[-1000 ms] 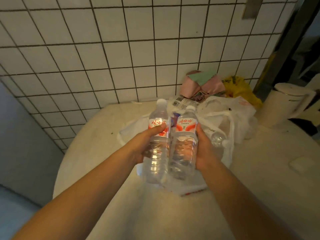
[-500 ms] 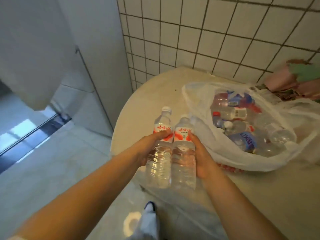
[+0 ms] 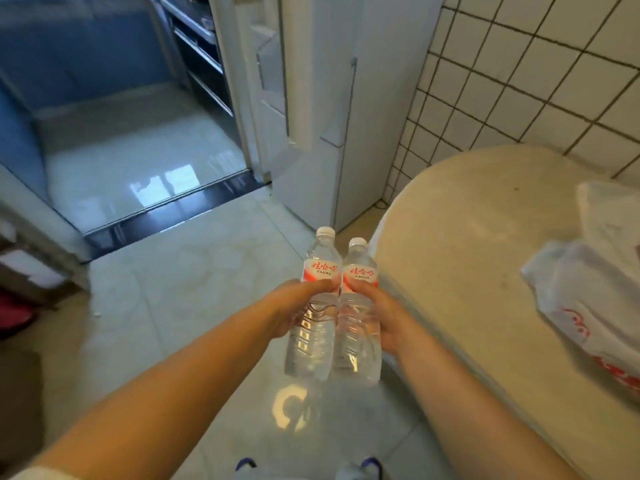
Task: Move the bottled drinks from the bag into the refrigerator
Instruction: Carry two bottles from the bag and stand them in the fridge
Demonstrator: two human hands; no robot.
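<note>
Two clear water bottles with red-and-white labels and white caps are held upright side by side over the floor. My left hand [image 3: 292, 311] grips the left bottle [image 3: 313, 327] around its middle. My right hand [image 3: 382, 318] grips the right bottle [image 3: 356, 337] the same way. The white plastic bag [image 3: 588, 299] with red print lies on the round beige table [image 3: 467, 244] at the right; its contents are hidden from here. A white refrigerator [image 3: 332, 109] stands ahead against the tiled wall, its doors closed.
Pale tiled floor [image 3: 194, 289] stretches ahead to a dark door threshold [image 3: 173, 213] and a blue-lit room beyond. A white tiled wall [image 3: 519, 74] backs the table. Brown and red objects [image 3: 20, 289] sit at the left edge. My shoes show at the bottom.
My view has swung left, away from the table and bag, toward the refrigerator and doorway. Both hands still hold the two bottles together, now over the floor instead of the table.
</note>
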